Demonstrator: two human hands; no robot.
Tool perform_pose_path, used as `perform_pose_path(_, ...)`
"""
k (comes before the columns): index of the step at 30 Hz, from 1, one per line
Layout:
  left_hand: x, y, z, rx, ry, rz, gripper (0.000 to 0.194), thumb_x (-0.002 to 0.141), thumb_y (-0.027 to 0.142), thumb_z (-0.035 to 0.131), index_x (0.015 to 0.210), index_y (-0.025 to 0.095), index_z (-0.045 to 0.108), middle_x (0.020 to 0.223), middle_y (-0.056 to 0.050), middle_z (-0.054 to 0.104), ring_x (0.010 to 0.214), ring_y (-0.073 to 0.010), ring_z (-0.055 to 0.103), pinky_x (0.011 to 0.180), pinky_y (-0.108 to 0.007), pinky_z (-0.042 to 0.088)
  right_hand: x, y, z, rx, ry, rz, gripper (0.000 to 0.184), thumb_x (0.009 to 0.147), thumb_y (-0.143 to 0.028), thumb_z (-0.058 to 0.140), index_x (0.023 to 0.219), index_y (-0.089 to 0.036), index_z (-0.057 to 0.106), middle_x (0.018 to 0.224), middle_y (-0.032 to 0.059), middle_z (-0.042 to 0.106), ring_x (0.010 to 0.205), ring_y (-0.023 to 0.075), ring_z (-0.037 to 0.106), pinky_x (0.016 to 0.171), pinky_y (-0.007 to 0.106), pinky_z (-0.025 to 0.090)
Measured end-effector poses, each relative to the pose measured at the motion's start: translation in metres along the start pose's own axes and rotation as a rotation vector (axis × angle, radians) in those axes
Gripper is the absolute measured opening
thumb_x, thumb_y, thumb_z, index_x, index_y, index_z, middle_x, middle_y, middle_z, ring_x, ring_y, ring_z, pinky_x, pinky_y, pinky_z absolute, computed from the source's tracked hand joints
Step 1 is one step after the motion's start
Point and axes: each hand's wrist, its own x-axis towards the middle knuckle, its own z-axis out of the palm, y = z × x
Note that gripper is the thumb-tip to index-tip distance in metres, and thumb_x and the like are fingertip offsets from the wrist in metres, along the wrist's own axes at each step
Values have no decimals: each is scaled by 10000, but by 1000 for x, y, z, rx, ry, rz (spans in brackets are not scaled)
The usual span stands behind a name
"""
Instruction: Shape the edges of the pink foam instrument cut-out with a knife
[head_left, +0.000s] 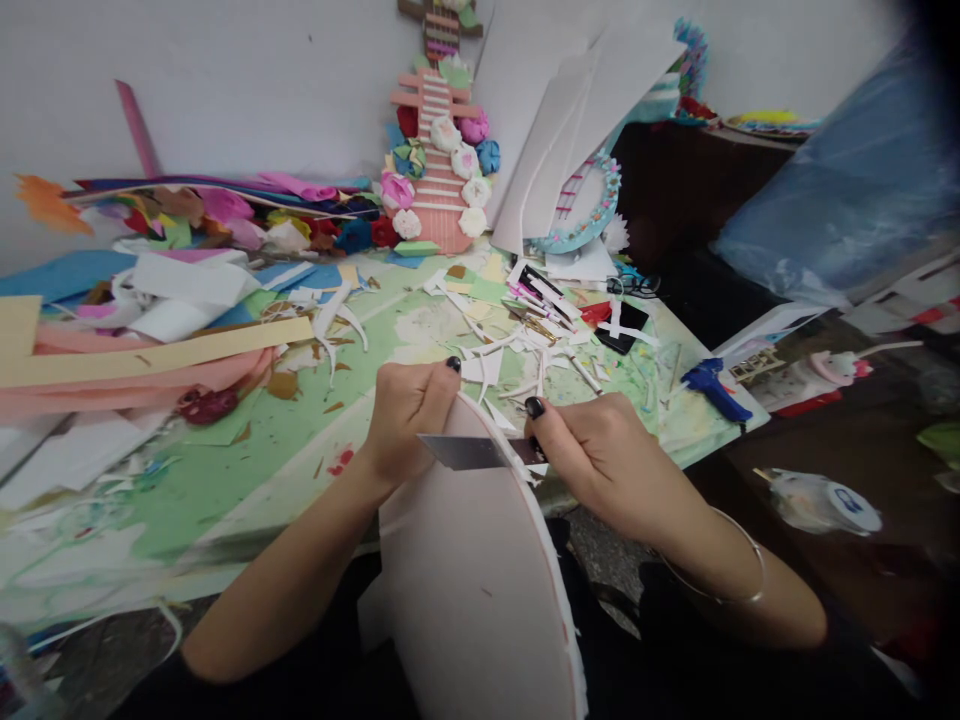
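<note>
A large pale board (472, 570) with a curved, rough white edge stands tilted in front of my body. My left hand (412, 415) is closed on the board's upper part, thumb along its top edge. In my right hand (607, 450) is a craft knife (469, 452), gripped by its dark handle. The broad blade lies across the board near the curved edge and points left toward my left hand. Small white shreds cling to the edge below the blade. The lower end of the board runs out of view.
White paper offcuts (487, 370) and pens litter the green-stained table (262, 500). Coloured paper (217, 215) is heaped at the back left. A flower-decorated guitar shape (439, 170) leans on the wall. A blue glue gun (716, 388) lies by the right edge.
</note>
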Motion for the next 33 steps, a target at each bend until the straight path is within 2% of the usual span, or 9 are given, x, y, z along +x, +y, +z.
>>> perform_pose_path(6,-1,-1,-3,34,-5,27,451,856,240,438,445,192,259,412,48,241,403,-76,234,428,-281,201,-2,6,2,14,1,8,565,979,-369,287,516,-154,529,464,-44,291,432,64,289,512,265,223)
perform_pose_path(12,-3,0,-5,0,-12,-45,458,868,266,440,453,187,263,437,45,224,433,-79,225,447,-278,187,-6,12,3,41,-41,30,586,986,-371,264,535,-147,564,463,-28,382,437,67,338,524,269,241)
perform_pose_path(20,-1,7,-4,44,-26,-1,451,875,249,426,447,185,301,417,44,261,420,-78,253,447,-281,195,-7,5,-1,10,-45,52,591,981,-390,251,552,-149,579,470,-15,417,444,75,359,532,278,239)
perform_pose_path(25,1,9,0,68,-66,53,434,860,227,421,452,190,277,415,47,256,398,-72,252,432,-275,206,-4,4,-3,6,-28,63,572,982,-408,261,563,-156,558,464,-29,364,441,72,323,526,283,210)
perform_pose_path(30,2,9,1,54,-39,72,443,859,230,451,447,187,293,419,51,253,400,-69,255,422,-267,199,-1,4,-4,24,-25,41,549,977,-400,288,508,-165,448,470,-42,292,442,64,262,524,285,188)
perform_pose_path(33,2,9,1,39,-48,51,437,858,225,444,456,186,275,426,52,246,406,-66,245,426,-264,197,-1,4,-3,19,-20,38,542,977,-397,284,525,-164,471,473,-40,301,446,65,275,528,286,185)
